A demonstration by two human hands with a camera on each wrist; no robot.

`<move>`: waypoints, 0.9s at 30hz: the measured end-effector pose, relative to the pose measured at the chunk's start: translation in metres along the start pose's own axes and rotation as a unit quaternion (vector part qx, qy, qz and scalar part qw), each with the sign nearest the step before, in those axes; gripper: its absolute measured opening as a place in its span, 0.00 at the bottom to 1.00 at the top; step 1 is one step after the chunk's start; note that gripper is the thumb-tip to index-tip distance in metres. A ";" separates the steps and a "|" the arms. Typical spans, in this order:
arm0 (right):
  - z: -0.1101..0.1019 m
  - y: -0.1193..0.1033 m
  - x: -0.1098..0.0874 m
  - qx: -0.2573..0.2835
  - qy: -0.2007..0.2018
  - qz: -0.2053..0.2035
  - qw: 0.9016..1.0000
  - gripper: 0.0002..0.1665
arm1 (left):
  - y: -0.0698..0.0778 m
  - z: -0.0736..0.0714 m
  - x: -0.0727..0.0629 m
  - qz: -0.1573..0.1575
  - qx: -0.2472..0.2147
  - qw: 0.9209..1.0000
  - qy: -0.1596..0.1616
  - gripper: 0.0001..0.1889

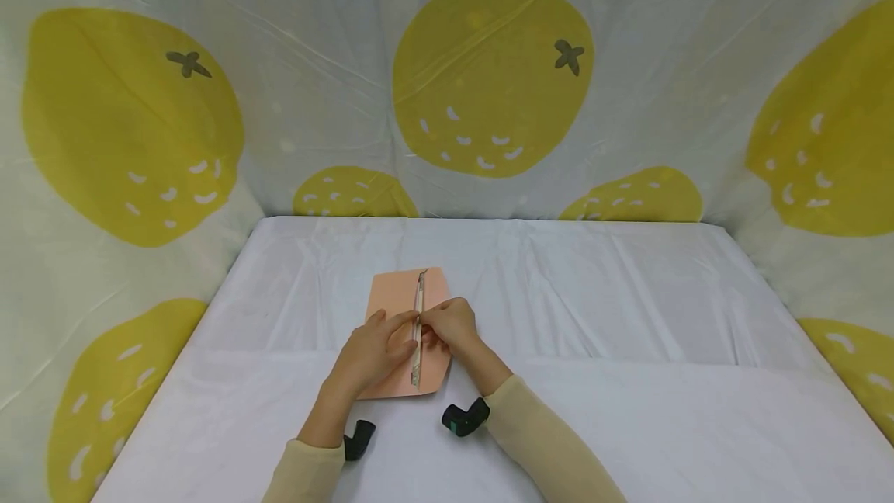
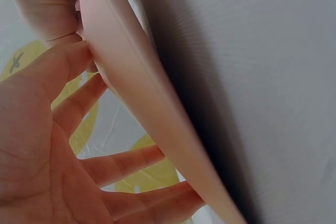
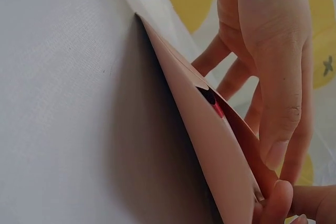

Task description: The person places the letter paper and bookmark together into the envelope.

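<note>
A peach paper folder (image 1: 394, 293) lies on the white table, slightly left of the middle. A long opening runs down it, showing a pale, patterned strip (image 1: 417, 371). In the right wrist view the opening gapes, and a red and black patch (image 3: 212, 100) shows inside. My left hand (image 1: 373, 352) rests on the left panel, its spread, fairly straight fingers touching the paper in the left wrist view. My right hand (image 1: 452, 324) has curled fingers and pinches the edge of the opening, close to the left fingertips. The pinched bit is mostly hidden by the fingers.
White cloth covers the table (image 1: 628, 293). A cloth wall with yellow lemon prints (image 1: 492, 76) stands behind and at both sides. Black wrist devices sit below the hands, one by the left wrist (image 1: 359, 441), another by the right (image 1: 464, 418).
</note>
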State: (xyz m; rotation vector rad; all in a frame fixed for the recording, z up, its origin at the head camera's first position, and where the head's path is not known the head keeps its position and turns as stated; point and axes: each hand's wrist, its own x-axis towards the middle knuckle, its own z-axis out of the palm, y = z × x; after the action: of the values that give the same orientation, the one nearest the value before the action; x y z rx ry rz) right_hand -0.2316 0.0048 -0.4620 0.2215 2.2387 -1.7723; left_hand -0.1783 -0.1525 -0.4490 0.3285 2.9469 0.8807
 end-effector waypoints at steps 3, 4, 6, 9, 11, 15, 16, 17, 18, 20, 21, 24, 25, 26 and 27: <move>0.001 0.000 0.001 0.007 -0.006 0.001 1.000 0.08 | 0.000 0.000 0.000 0.004 0.000 1.000 0.001 0.24; 0.001 0.000 0.001 0.008 -0.007 0.000 1.000 0.08 | 0.000 0.000 0.000 0.005 0.000 1.000 0.002 0.24; 0.001 0.000 0.001 0.006 -0.007 -0.002 1.000 0.08 | 0.000 0.000 0.000 0.004 0.001 1.000 0.002 0.24; 0.001 0.000 0.001 0.002 -0.007 -0.002 1.000 0.08 | -0.001 0.001 0.001 0.003 0.005 1.000 0.000 0.24; 0.001 0.000 0.001 0.001 -0.008 -0.002 1.000 0.08 | -0.001 0.001 0.001 0.002 0.007 1.000 -0.001 0.24; 0.001 0.002 0.001 0.003 -0.009 0.000 1.000 0.08 | -0.001 0.001 0.001 0.001 0.008 1.000 0.000 0.24; 0.001 0.002 0.001 0.004 -0.009 -0.001 1.000 0.08 | 0.000 0.001 0.001 0.000 0.008 1.000 0.001 0.23; 0.001 0.002 0.001 0.004 -0.009 -0.001 1.000 0.08 | 0.000 0.001 0.001 0.000 0.008 1.000 0.001 0.23; 0.001 0.002 0.001 0.005 -0.009 -0.002 1.000 0.08 | 0.000 0.001 0.001 -0.001 0.008 1.000 0.001 0.23; 0.001 0.003 0.001 0.006 -0.010 -0.001 1.000 0.08 | 0.000 0.001 0.000 -0.002 0.008 1.000 0.000 0.23; 0.001 0.003 0.001 0.005 -0.011 0.000 1.000 0.08 | 0.001 0.001 0.000 -0.002 0.008 1.000 0.000 0.24; 0.002 0.003 0.001 0.006 -0.014 0.003 1.000 0.08 | 0.002 0.000 -0.001 -0.002 0.006 1.000 -0.001 0.24; 0.002 0.003 0.002 0.007 -0.014 0.004 1.000 0.08 | 0.002 0.000 -0.001 -0.002 0.005 1.000 -0.001 0.24; 0.001 0.004 0.002 0.007 -0.015 0.004 1.000 0.07 | 0.002 0.000 -0.001 -0.002 0.005 1.000 -0.001 0.23; 0.001 0.004 0.001 0.007 -0.015 0.005 1.000 0.07 | 0.003 0.000 -0.001 -0.003 0.004 1.000 -0.002 0.23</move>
State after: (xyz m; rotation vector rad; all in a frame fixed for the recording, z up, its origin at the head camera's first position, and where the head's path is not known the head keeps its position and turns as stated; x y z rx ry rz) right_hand -0.2317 0.0049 -0.4662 0.2076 2.2001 -1.7751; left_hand -0.1765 -0.1508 -0.4474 0.3219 2.9466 0.8652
